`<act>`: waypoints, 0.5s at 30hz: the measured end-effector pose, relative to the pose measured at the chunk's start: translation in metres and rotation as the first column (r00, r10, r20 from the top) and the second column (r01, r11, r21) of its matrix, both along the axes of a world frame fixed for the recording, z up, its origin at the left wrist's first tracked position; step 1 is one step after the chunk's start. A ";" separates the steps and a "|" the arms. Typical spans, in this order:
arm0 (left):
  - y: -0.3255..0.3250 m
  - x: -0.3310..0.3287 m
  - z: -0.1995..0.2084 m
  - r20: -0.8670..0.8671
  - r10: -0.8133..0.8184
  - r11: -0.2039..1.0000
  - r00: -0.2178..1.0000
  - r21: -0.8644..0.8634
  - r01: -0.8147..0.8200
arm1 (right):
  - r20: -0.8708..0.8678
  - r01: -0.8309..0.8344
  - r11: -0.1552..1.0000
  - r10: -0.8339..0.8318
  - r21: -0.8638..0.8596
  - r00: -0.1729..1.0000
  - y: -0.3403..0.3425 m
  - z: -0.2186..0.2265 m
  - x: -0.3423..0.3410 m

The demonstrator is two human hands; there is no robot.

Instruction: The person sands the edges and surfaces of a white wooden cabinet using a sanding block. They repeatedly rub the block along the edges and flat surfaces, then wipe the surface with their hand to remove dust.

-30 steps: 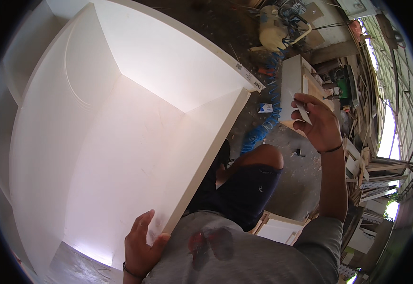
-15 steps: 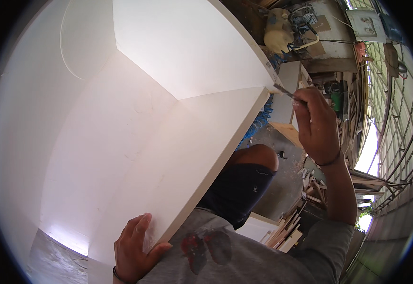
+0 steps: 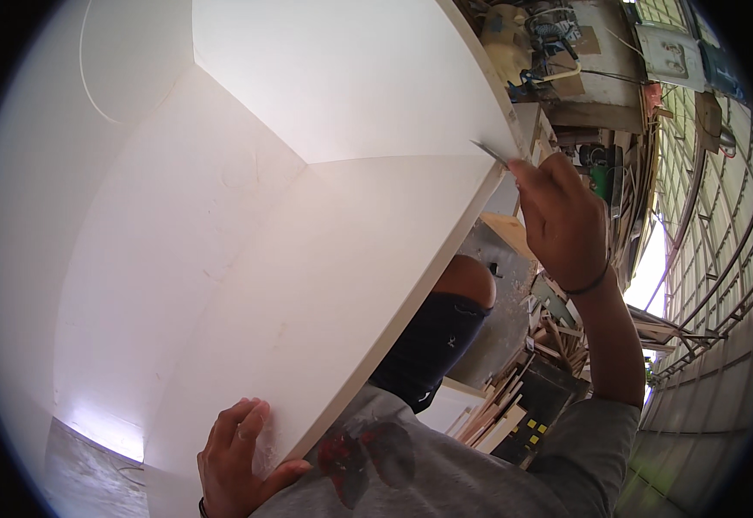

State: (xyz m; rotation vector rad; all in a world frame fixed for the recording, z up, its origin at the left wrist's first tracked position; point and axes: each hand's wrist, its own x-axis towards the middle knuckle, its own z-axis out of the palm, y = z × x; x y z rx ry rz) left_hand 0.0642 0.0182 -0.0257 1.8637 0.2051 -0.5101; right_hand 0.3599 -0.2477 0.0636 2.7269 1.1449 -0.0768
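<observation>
A large white box-like cabinet with joined panels fills the left and middle of the view. Its near white panel (image 3: pixel 342 285) has a pale bare edge running diagonally. My left hand (image 3: pixel 234 462) grips the lower end of this panel, fingers on its face and thumb over its edge. At the upper right corner, my right hand (image 3: pixel 562 216) is closed on a thin knife (image 3: pixel 490 153). The narrow blade lies across the corner where the near panel meets the far white panel (image 3: pixel 350 78). The handle is hidden in my fingers.
Beyond the cabinet stands a beige air compressor (image 3: pixel 506 43). Wood offcuts (image 3: pixel 557 332) and stacked strips (image 3: pixel 497 406) lie on the floor at right. My bent knee (image 3: pixel 467 285) is beside the panel edge. A metal-framed wall (image 3: pixel 704 173) rises at far right.
My right hand has moved a little left, and the blade now points inward over the corner instead of resting at its outer edge. The whole view has shifted slightly; my left hand keeps its place.
</observation>
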 end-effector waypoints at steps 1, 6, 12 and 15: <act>0.000 0.000 -0.001 0.004 -0.004 1.000 1.000 0.002 0.004 | -0.019 0.009 0.999 -0.008 0.036 1.000 0.000 -0.001 0.001; -0.001 0.000 -0.001 0.013 0.000 1.000 1.000 0.002 0.000 | -0.297 0.143 0.974 -0.086 0.175 0.951 0.013 0.004 -0.004; -0.001 0.002 0.000 0.014 -0.011 1.000 1.000 0.011 0.011 | 0.091 -0.091 0.995 0.093 -0.030 0.991 0.021 0.017 0.004; -0.001 0.000 -0.002 0.022 -0.027 0.999 0.999 0.019 0.026 | 0.168 -0.185 0.970 0.211 -0.158 0.963 0.018 0.014 0.010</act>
